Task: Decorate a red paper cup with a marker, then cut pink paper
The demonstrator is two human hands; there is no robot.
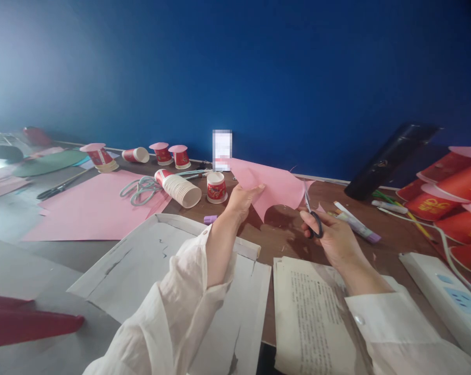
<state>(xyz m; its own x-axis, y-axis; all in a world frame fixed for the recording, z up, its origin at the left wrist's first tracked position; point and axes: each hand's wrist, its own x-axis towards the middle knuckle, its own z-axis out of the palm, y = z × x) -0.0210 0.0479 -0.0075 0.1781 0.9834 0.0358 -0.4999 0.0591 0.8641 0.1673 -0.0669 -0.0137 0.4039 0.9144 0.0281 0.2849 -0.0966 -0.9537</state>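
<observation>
My left hand (243,202) grips a sheet of pink paper (278,185) by its left part, thumb on top. Curved cut-outs scallop the sheet's lower edge. In my right hand (332,237) is a pair of scissors (316,225) with dark handles, fingers through the loops. Its blades meet the right end of the pink paper, and a small pointed flap of paper sticks out beyond them. Below and left of the sheet, a red and white paper cup (217,188) stands upside down on the brown table (285,237).
A stack of paper cups (178,188) lies beside a coiled cord (139,191). Larger pink paper (90,208) spreads at left. Printed pages (313,312), a power strip (449,297), a black cylinder (391,161), a glue tube (356,223) and red cups (430,203) are nearer my right.
</observation>
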